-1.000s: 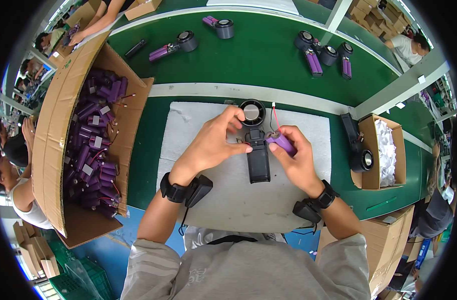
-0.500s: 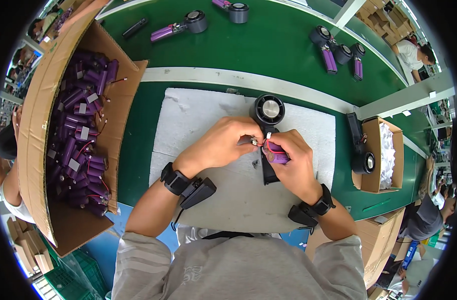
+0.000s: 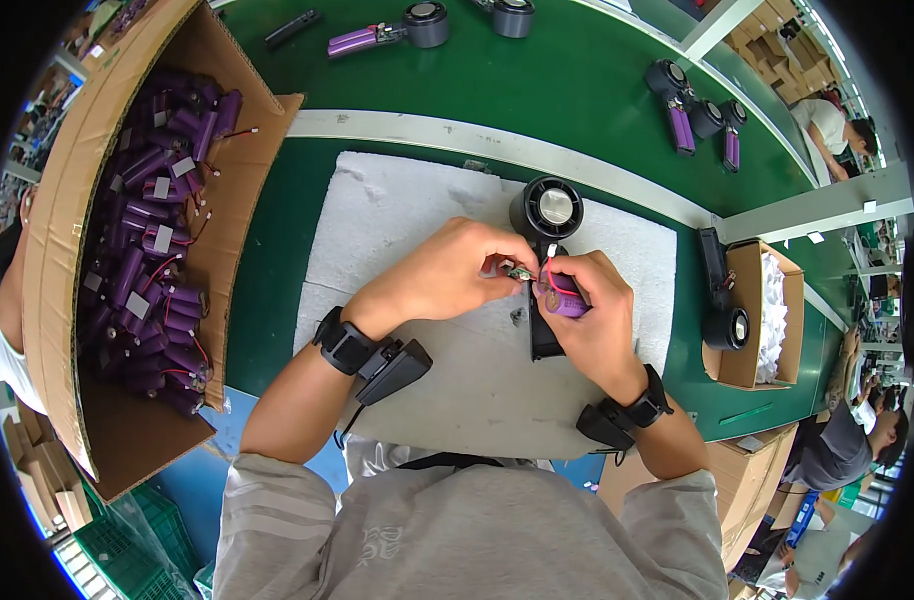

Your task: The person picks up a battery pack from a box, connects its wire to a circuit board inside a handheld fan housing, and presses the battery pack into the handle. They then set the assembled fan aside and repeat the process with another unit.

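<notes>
My left hand (image 3: 442, 275) is closed in a pinch on a small circuit board (image 3: 520, 272) with a bit of green on it. Close beside it, my right hand (image 3: 599, 310) grips a purple battery pack (image 3: 565, 302). A red wire loops from the pack to a white connector (image 3: 551, 251) above my right fingers. Under both hands lies a black handheld fan (image 3: 547, 342), its round head (image 3: 547, 207) pointing away from me. My fingers hide the middle of its handle. The fan rests on a white foam sheet (image 3: 377, 220).
At left stands a cardboard box (image 3: 162, 465) of purple battery packs. A small box (image 3: 754, 368) of white pieces sits at right, beside another black fan (image 3: 725, 325). Several fan assemblies (image 3: 427, 27) lie on the green bench behind a pale rail (image 3: 457, 131). Other people work at the right.
The view has shifted slightly. The circuit board in my left fingers is now turned so more of it shows. The white connector and red wire stand higher above my right fingers.
</notes>
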The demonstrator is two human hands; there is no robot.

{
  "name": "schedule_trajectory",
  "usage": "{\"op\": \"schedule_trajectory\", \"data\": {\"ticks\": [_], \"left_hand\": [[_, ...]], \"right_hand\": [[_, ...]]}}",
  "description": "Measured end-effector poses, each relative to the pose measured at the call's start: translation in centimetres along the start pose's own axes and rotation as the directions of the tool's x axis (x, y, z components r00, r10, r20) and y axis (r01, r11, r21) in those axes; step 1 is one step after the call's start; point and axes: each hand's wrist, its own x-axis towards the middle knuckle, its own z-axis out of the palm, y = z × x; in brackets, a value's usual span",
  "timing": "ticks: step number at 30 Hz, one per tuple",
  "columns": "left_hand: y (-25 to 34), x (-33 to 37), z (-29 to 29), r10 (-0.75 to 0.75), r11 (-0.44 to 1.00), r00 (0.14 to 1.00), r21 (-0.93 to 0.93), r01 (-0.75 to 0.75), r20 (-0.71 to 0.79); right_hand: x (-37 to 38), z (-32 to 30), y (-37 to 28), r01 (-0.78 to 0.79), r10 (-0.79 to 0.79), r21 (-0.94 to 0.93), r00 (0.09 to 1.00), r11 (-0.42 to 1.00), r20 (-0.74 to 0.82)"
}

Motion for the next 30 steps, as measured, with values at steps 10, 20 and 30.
{"op": "schedule_trajectory", "data": {"ticks": [10, 20, 30], "left_hand": [[-0.3, -0.1, -0.2, -0.129, 0.971, 0.992, -0.202, 0.126, -0.003], [-0.6, -0.7, -0.2, 0.049, 0.999, 0.996, 0.022, -0.047, -0.081], [0.1, -0.9, -0.1, -0.013, 0.972, 1.000, -0.236, 0.013, 0.001]], "right_hand": [[0.1, 0.3, -0.8, -0.082, 0.083, -0.038, 0.996, 0.996, 0.034], [-0.1, -0.1, -0.6, -0.043, 0.048, -0.062, 0.995, 0.997, 0.084], [-0.3, 0.0, -1.9, 0.022, -0.007, -0.125, 0.993, 0.992, 0.117]]}}
